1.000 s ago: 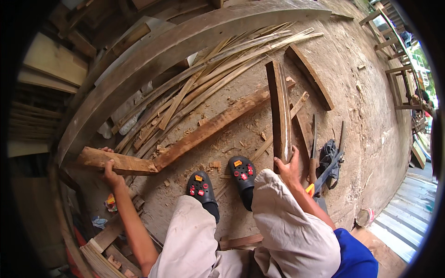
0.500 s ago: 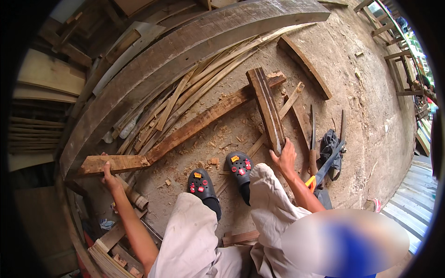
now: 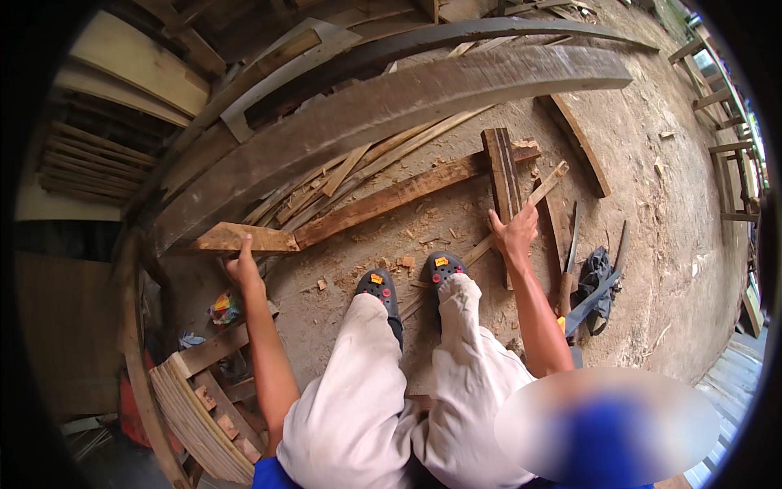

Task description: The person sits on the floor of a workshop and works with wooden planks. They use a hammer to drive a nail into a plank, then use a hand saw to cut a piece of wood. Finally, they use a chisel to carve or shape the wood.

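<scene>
I sit on the ground with my legs stretched out, dark clogs on my feet. My left hand grips the near end of a long reddish-brown plank that runs diagonally away to the right. My right hand holds the near end of a shorter dark board that lies across the plank's far end. Wood chips are scattered on the dirt between them.
A big curved grey timber arches behind the plank over a heap of thin slats. Hand tools and a dark cloth lie to my right. Stacked curved boards sit at lower left, wooden frames at far right.
The view has tilted and both arms have shifted. My right hand has swung the dark board's far end leftward across the plank. My left hand keeps its grip on the plank's end.
</scene>
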Demonstrator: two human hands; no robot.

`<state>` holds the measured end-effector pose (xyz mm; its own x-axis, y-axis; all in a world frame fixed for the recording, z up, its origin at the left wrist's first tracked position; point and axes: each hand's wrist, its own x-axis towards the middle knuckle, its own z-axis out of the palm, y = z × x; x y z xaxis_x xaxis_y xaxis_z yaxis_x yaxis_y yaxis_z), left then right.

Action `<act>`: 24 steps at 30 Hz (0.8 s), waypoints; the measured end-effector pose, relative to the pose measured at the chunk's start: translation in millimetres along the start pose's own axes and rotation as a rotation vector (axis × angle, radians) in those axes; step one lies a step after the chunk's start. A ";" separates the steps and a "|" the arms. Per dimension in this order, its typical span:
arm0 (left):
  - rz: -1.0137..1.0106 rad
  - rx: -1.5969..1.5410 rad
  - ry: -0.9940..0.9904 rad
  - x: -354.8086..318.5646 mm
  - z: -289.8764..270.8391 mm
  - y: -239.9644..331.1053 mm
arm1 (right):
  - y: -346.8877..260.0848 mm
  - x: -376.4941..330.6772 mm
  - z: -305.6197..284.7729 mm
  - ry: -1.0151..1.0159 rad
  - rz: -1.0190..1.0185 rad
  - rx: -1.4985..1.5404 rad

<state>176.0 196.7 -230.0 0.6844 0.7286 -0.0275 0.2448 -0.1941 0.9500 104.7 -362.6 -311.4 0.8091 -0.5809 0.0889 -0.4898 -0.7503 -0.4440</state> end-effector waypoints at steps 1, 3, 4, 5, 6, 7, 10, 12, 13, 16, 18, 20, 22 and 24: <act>-0.155 0.061 -0.025 -4.4 -4.4 6.7 | 8.4 -3.4 5.0 -0.088 0.061 -0.096; -0.326 0.102 -0.093 -12.5 -7.8 24.9 | 28.0 -9.5 12.7 -0.202 0.136 -0.161; -0.351 0.096 -0.128 -20.0 -12.8 34.7 | 38.3 -14.1 14.6 -0.245 0.150 -0.135; -0.373 0.094 -0.165 -26.2 -18.4 44.8 | 47.8 -18.7 15.6 -0.271 0.163 -0.105; -0.379 0.133 -0.219 -32.7 -26.4 55.0 | 56.6 -24.9 15.5 -0.268 0.163 -0.106; -0.378 0.180 -0.276 -37.8 -34.9 65.2 | 64.2 -33.4 14.2 -0.249 0.168 -0.102; -0.267 0.174 -0.331 -47.5 -48.4 86.2 | 74.5 -60.2 4.3 -0.270 0.224 -0.076; -0.168 0.022 -0.304 -49.9 -59.1 91.8 | 67.3 -76.3 -8.1 -0.324 0.293 -0.114; -0.151 0.045 -0.259 -48.4 -62.0 92.6 | 58.7 -80.8 -16.6 -0.250 0.239 -0.044; 0.078 0.103 -0.259 -40.9 -67.8 88.3 | 13.6 -71.9 -52.1 -0.101 0.157 0.201; 0.282 0.130 -0.286 -37.2 -69.3 83.9 | -23.7 -42.6 -90.1 -0.204 0.170 0.765; 0.430 0.085 -0.218 -36.1 -65.7 81.8 | -67.3 -5.7 -128.5 -0.332 0.448 1.549; 0.232 0.174 -0.140 -37.5 -62.4 82.0 | -104.6 37.7 -166.0 -0.343 0.395 1.827; 0.212 0.190 -0.136 -40.8 -62.8 84.1 | -137.1 73.0 -187.9 -0.352 0.280 1.970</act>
<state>125.5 191.9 -129.5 0.8163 0.5668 0.1112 0.2020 -0.4605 0.8644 169.9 -361.4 -76.4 0.9237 -0.3397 -0.1770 0.1675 0.7737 -0.6110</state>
